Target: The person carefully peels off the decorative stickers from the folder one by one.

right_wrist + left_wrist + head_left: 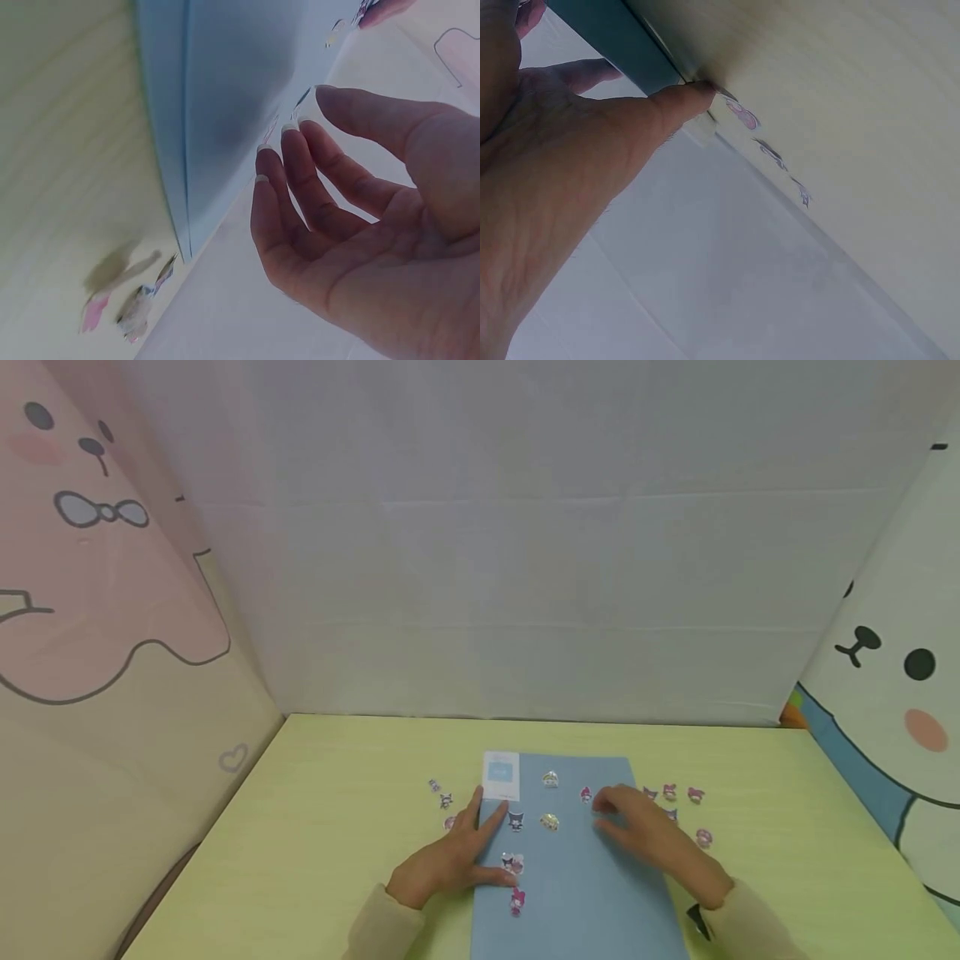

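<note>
Along the near side of the bench (pixel 247 860), two pale sleeves (pixel 386 922) reach forward, and a small dark item (pixel 699 922) lies partly hidden beside the right one. Between them the blue folder (pixel 577 902) rests on the bench, its near end running out of view. Nearest on it is a pink sticker (pixel 517 902); just beyond sits a sticker with two figures (pixel 513 863), and the left thumb tip lies between these two. The left hand (pixel 457 852) is spread wide, laid across the folder's left edge, its index fingertip close to a dark-eared sticker (pixel 515 821). A yellowish sticker (pixel 550 822) lies to the right of that one. Over the folder's right half, the right hand (pixel 648 835) has its fingers loosely bent, with a narrow gap between thumb and fingertips, near a small red-pink sticker (pixel 586 794). Farther up are a pale sticker (pixel 551 779) and, at the far left corner, a white label (pixel 501 775). Loose stickers (pixel 446 800) lie left of the folder, and more pink and dark pieces (pixel 696 795) lie to its right. Behind the bench hangs a white sheet (pixel 510 568), flanked by cartoon-printed panels (pixel 112 593).
</note>
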`<state>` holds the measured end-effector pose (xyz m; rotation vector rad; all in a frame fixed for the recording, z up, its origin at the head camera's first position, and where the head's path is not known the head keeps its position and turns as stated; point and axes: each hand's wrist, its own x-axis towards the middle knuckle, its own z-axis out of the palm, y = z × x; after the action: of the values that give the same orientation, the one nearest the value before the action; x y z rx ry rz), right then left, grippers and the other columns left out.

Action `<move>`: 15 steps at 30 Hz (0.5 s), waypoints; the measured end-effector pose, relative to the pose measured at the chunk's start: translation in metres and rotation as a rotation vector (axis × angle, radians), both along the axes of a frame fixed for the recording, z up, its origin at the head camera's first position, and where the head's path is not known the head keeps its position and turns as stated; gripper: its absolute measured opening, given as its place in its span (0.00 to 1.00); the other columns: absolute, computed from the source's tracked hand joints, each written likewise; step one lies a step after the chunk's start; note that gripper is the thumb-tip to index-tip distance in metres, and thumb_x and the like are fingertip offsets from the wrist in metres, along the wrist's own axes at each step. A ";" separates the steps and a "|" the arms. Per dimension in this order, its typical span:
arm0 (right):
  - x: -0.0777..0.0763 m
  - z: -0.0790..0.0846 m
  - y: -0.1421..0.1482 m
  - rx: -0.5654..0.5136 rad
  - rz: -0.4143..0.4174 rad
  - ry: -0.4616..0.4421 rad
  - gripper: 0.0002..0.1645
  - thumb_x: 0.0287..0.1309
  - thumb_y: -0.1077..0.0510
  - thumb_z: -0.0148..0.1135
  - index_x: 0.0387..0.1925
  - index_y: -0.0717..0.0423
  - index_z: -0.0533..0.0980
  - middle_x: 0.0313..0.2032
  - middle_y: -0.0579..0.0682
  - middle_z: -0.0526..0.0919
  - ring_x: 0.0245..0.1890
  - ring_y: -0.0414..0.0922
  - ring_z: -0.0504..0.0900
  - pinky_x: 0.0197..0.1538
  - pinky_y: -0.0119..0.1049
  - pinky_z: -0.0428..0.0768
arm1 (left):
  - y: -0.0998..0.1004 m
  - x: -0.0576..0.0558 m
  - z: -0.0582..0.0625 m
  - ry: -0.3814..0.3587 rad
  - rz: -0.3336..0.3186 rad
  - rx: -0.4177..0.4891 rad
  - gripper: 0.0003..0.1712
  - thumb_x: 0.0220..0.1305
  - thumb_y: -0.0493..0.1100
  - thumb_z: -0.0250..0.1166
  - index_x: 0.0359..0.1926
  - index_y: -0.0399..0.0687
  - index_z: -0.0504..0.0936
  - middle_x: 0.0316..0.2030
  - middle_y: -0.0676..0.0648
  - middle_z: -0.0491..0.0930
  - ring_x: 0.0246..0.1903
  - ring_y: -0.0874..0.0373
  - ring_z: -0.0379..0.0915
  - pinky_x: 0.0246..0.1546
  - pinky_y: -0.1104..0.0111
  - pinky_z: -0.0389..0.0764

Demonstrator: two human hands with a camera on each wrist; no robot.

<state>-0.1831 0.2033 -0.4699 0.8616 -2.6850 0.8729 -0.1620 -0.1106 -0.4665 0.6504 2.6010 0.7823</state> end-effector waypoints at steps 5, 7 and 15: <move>0.001 0.002 -0.008 0.014 0.023 0.004 0.11 0.54 0.68 0.74 0.37 0.60 0.80 0.35 0.46 0.82 0.37 0.46 0.81 0.43 0.41 0.82 | 0.000 0.000 0.000 0.005 0.002 -0.001 0.62 0.58 0.60 0.76 0.82 0.46 0.50 0.79 0.30 0.31 0.76 0.33 0.45 0.66 0.41 0.67; 0.001 0.002 -0.011 0.009 0.043 0.022 0.11 0.53 0.68 0.74 0.37 0.60 0.79 0.34 0.47 0.82 0.36 0.47 0.81 0.43 0.41 0.82 | 0.000 0.000 0.000 0.003 0.001 -0.001 0.62 0.58 0.60 0.76 0.82 0.46 0.50 0.79 0.30 0.31 0.76 0.33 0.45 0.66 0.42 0.67; 0.000 0.003 -0.026 0.036 0.055 -0.021 0.11 0.55 0.68 0.74 0.37 0.59 0.79 0.34 0.45 0.81 0.36 0.45 0.80 0.43 0.40 0.82 | 0.000 -0.002 -0.003 -0.006 0.011 0.000 0.62 0.58 0.62 0.75 0.82 0.48 0.50 0.80 0.30 0.31 0.76 0.33 0.44 0.67 0.42 0.66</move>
<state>-0.1831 0.1772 -0.4667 0.9432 -2.7145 0.8528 -0.1635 -0.1101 -0.4693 0.6334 2.6013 0.7857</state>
